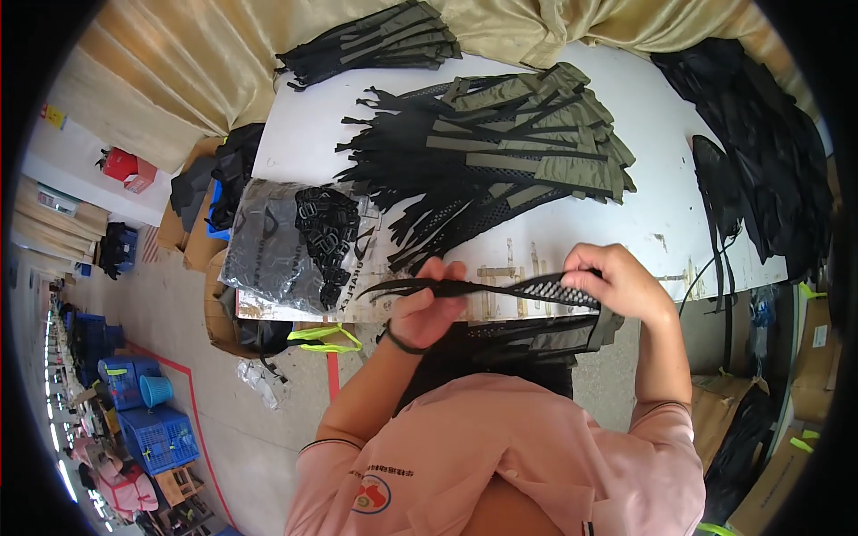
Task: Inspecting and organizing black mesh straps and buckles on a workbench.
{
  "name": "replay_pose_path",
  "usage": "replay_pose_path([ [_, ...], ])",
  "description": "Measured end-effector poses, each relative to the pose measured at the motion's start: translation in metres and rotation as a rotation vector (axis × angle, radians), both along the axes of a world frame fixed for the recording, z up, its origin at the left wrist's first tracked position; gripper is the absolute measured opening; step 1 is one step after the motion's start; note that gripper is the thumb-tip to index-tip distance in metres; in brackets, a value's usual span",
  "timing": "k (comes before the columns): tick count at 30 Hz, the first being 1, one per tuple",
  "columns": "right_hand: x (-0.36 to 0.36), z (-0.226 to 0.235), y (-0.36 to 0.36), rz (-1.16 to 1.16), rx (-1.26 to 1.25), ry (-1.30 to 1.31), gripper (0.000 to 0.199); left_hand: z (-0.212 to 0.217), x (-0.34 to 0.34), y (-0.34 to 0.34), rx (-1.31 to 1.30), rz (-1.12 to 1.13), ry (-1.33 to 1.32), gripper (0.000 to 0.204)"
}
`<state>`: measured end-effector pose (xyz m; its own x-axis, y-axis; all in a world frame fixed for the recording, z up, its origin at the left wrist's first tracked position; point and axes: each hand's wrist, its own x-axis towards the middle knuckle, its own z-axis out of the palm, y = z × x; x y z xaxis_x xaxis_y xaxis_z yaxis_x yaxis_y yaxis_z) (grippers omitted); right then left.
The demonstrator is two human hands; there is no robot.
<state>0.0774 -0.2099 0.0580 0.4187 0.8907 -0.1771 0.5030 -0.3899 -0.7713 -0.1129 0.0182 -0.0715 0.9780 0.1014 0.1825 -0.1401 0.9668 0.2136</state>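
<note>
A black mesh strap [527, 288] with an olive fabric end is stretched between my hands at the table's front edge. My left hand [429, 308] pinches it near its narrow dark end, which sticks out to the left past my fingers. My right hand [612, 279] grips the wider mesh part between thumb and fingers, and the olive end hangs below it. Beyond my hands lies a large fanned pile of similar black and olive straps [527, 134]. To the left, a clear plastic bag [264, 250] lies under a heap of black plastic buckles [323, 237].
The white table [657, 205] carries another strap stack [375, 43] at the back and black fabric pieces [760, 152] on the right. A gold curtain [214, 71] hangs behind. Cardboard boxes [778, 456] stand on the right; blue crates [156, 438] and a person [121, 478] are farther left.
</note>
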Motion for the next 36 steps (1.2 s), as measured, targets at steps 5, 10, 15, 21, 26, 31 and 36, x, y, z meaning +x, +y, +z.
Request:
replay_pose_path([
  [5,0.025,-0.079,0.010,-0.048,-0.421,-0.302,0.020,-0.028,-0.037,0.015,0.169,0.186,0.437,0.015],
  [10,-0.020,-0.124,0.060,0.014,0.218,-0.543,0.040,-0.038,-0.047,0.008,0.405,0.438,0.731,0.010],
  [15,-0.087,-0.149,0.130,0.177,0.400,-0.003,0.036,-0.034,-0.047,0.011,0.678,0.548,0.821,0.008],
  [21,-0.085,-0.157,0.149,0.249,0.304,-0.042,0.029,-0.035,-0.065,0.032,0.933,0.653,0.862,0.008],
  [26,-0.108,-0.161,0.164,0.207,0.492,0.002,0.025,-0.035,-0.062,0.046,0.974,0.684,0.829,0.006],
  [31,-0.104,-0.175,0.163,0.199,0.409,-0.029,0.019,-0.014,-0.083,0.131,2.071,0.826,0.888,0.031],
  [36,-0.101,-0.184,0.162,0.220,0.405,-0.052,0.015,-0.014,-0.086,0.163,2.298,0.371,0.874,0.034],
])
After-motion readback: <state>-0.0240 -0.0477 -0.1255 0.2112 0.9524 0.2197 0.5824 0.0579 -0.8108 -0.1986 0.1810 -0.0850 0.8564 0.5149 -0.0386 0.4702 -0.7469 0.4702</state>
